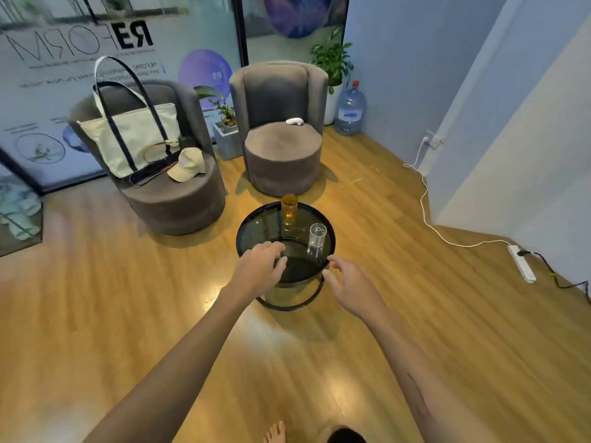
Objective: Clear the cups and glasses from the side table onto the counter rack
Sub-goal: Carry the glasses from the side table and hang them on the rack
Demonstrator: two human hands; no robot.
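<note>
Here the left hand (260, 266) reaches over the near edge of the round glass side table (256, 230), fingers curled over something small that I cannot make out. The right hand (347, 279) hovers open just beside the rim. Better to take the clear glass (317, 238) low around its body; it looks empty. The amber cup (289, 208) stands further back, holding some liquid, so keep it upright.
</note>
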